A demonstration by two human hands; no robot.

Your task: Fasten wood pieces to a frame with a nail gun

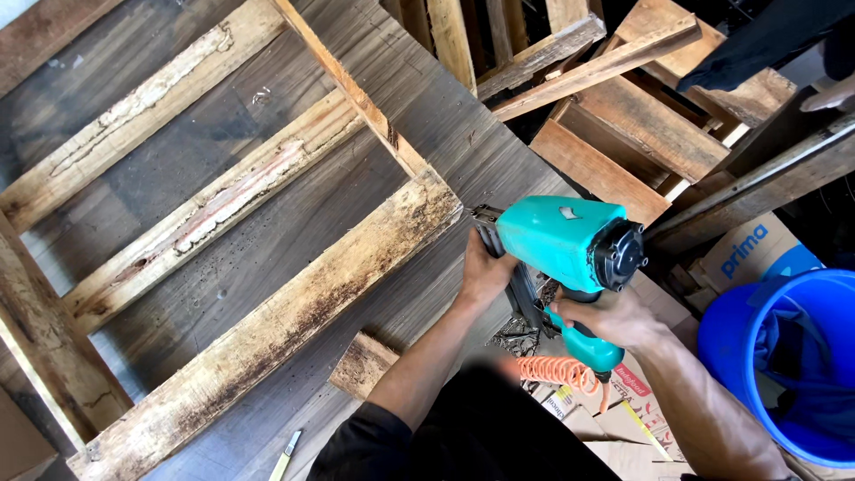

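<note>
— Two hands, both on one tool?
— Yes. Right hand (614,318) wrapped shut around the teal grip of the nail gun (565,249), fingers curled fully round. Left hand (485,272) pressed against the gun's nose and magazine, partly hidden behind the body; how far closed, cannot tell.
— Gun relative to the hands?
— Between them: head just above the right hand, nose at the left hand's fingertips.
— Pointing where?
— Nose toward the left, at the end of the nearest pallet slat (267,334). Round black cap (621,256) facing right. Long axis of the head roughly left to right; grip dropping toward the wearer.
— Further out?
— Orange coiled hose (557,372) below the grip, blue bucket (784,356) far right, more pallets (623,134) above.
</note>
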